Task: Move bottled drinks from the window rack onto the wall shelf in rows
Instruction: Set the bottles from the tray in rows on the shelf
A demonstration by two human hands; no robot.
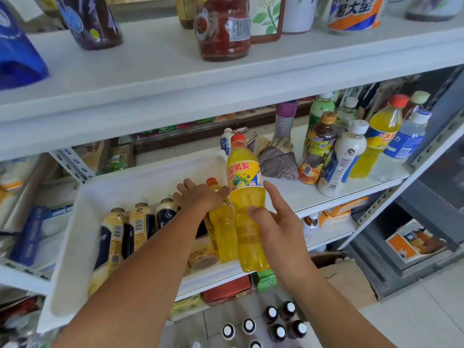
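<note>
The right hand (276, 222) grips an upright yellow bottle (247, 187), thumb in front, at the right edge of the white bin (100, 197), while the left hand (200, 197) curls its fingers over a second yellow bottle (223, 229) inside that bin, just to the left.

Left hand (200, 195) partly hides a yellow bottle (223, 229).

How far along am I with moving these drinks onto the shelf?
Done: several upright bottles stand on the shelf at right, loosely grouped. In hand: your right hand holds a yellow bottle; your left hand grips a second yellow bottle in the white tray. Left: the other bottles lying in that tray.
</note>
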